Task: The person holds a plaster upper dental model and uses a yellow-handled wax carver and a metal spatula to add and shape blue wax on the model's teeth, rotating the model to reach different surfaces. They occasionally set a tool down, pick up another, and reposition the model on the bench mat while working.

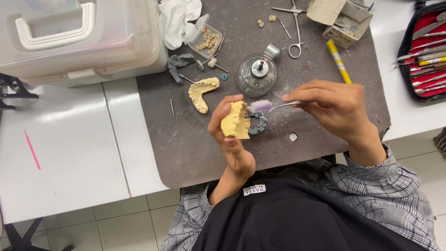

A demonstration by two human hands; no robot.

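Note:
My left hand (228, 139) holds a yellow plaster dental cast (236, 121) upright above the grey work mat (186, 148). My right hand (332, 104) grips a thin metal-handled brush (272, 106), and its pale purple bristles touch the top right of the cast. Just behind the cast, a grey impression piece (259, 124) lies on the mat. A second yellow cast (202, 92), arch-shaped, lies flat on the mat to the left of my hands.
A glass spirit lamp (256, 73) stands behind my hands. Around it lie forceps (295, 28), a yellow pen (338, 59), a small tray of teeth (207, 41), white tissue (179, 18), a cardboard box (343, 18). A plastic bin (79, 37) stands far left, a red instrument case (427, 51) far right.

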